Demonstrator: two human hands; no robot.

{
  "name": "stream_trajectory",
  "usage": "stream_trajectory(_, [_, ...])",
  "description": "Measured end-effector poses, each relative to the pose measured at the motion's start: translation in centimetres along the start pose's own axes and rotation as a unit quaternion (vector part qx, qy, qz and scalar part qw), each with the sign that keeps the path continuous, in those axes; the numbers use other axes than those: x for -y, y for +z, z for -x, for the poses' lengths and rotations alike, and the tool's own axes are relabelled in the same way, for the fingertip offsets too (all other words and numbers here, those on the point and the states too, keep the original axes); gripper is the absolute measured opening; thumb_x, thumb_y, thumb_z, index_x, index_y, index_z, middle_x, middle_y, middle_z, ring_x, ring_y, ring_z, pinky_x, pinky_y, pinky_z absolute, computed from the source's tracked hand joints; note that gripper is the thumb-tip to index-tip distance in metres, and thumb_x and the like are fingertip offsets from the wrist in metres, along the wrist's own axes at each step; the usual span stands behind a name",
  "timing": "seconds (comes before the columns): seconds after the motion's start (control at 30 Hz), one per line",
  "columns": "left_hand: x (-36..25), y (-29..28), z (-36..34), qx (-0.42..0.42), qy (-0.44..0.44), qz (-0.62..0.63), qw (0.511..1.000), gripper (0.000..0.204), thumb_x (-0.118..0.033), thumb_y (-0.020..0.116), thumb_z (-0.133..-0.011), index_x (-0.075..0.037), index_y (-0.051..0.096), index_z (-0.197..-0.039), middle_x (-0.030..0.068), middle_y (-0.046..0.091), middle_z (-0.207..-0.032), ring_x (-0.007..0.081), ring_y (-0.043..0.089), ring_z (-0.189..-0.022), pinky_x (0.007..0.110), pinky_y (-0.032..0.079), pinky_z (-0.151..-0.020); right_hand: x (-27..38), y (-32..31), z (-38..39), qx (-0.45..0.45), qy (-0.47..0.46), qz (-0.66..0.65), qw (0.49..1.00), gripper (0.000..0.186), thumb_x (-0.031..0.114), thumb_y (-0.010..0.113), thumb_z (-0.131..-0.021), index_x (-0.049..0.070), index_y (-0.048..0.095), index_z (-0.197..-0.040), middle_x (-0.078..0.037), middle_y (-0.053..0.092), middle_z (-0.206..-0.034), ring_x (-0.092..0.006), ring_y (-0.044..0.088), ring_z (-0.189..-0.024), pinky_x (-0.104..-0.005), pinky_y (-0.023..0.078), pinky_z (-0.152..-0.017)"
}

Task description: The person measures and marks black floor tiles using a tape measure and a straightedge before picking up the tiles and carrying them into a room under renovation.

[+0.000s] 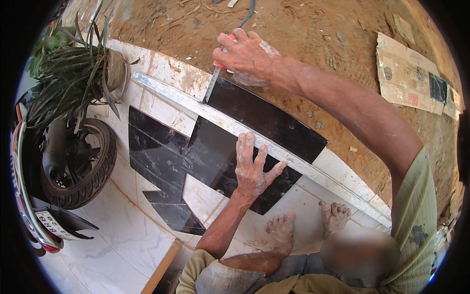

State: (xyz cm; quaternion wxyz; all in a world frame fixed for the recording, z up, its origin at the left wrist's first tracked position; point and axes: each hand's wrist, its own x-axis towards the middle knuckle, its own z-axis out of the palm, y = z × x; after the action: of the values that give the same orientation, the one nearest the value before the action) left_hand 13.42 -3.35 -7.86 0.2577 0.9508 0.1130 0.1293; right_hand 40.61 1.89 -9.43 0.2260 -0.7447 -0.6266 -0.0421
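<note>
A long metal straightedge [171, 95] lies diagonally across white and black tiles. My left hand [252, 166] presses on it near the middle, fingers spread, over a black tile [210, 164]. My right hand [247, 59] grips a red tool [219, 64], which looks like a tape measure, with a narrow marked metal strip [211, 88] running down to the straightedge. That strip lies at the left end of a long black tile [267, 117] along the dirt edge. The tool's body is mostly hidden by my fingers. More black tiles [154, 147] lie left of my left hand.
A potted plant [112, 73] and a parked two-wheeler with a tire [100, 171] stand at left. Dirt ground [318, 34] borders the tiles, with a flattened cardboard piece [401, 78] and a dark hose [247, 14]. My bare feet [279, 230] are below. A wooden strip [161, 264] edges the lower-left floor.
</note>
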Motion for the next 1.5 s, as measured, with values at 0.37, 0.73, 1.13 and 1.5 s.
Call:
stream_trajectory(0.37, [-0.2, 0.1, 0.0, -0.008, -0.003, -0.006, 1.000, 0.072, -0.031, 0.085, -0.075, -0.002, 0.046, -0.128, 0.0328, 0.034, -0.144, 0.0544, 0.033, -0.133, 0.063, 0.034, -0.107, 0.1, -1.0, 0.0, 0.046, 0.008, -0.028, 0.998, 0.024, 0.019, 0.061, -0.087, 0.010, 0.061, -0.109, -0.015, 0.053, -0.118, -0.0350, 0.053, -0.111, -0.0486, 0.050, -0.079])
stream_trajectory(0.73, [0.2, -0.1, 0.1, -0.027, -0.005, 0.016, 0.999, 0.071, -0.033, 0.084, -0.075, -0.003, 0.047, -0.128, 0.0299, 0.035, -0.144, 0.0529, 0.035, -0.133, 0.061, 0.037, -0.106, 0.4, -1.5, -0.1, 0.075, 0.009, 0.007, 0.997, 0.060, 0.020, 0.082, -0.065, 0.014, 0.051, -0.117, -0.013, 0.045, -0.135, -0.0372, 0.049, -0.117, -0.0498, 0.051, -0.087])
stream_trajectory(1.13, [0.1, 0.1, 0.0, -0.024, 0.006, -0.003, 1.000, 0.078, -0.039, 0.083, -0.074, -0.005, 0.044, -0.133, 0.0293, 0.036, -0.143, 0.0527, 0.035, -0.133, 0.062, 0.037, -0.105, -0.4, -1.5, 0.3, 0.025, -0.016, 0.009, 1.000, 0.031, 0.019, 0.066, -0.083, 0.014, 0.055, -0.111, -0.015, 0.049, -0.121, -0.0368, 0.053, -0.109, -0.0491, 0.052, -0.080])
stream_trajectory(1.5, [0.1, 0.4, 0.1, -0.024, -0.001, 0.007, 1.000, 0.090, -0.042, 0.086, -0.070, -0.010, 0.040, -0.140, 0.0281, 0.034, -0.146, 0.0505, 0.034, -0.135, 0.061, 0.036, -0.107, 0.0, -1.5, 0.4, 0.093, 0.030, 0.001, 0.995, 0.061, 0.020, 0.081, -0.067, 0.016, 0.051, -0.119, -0.012, 0.046, -0.134, -0.0378, 0.049, -0.116, -0.0505, 0.049, -0.090])
